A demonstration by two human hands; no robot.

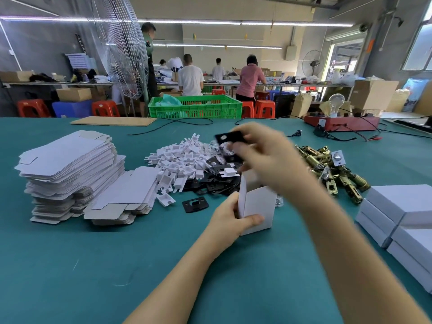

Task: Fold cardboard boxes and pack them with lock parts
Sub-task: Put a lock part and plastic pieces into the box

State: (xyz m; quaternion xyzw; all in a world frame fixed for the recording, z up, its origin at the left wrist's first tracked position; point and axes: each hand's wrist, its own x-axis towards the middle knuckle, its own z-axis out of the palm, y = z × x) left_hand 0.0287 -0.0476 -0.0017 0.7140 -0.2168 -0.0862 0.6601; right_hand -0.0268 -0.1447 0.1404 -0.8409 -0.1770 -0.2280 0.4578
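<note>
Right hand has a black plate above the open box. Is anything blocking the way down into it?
Nothing visible does. The right hand holds the black plate in the air above and behind the white box, which the left hand holds upright with its top flap raised at the left side. The hand hides part of the opening.

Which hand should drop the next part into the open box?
Right. The right hand already pinches a black plate just above the open box. The left hand grips the box upright on the table, so it's best left steadying it.
</note>
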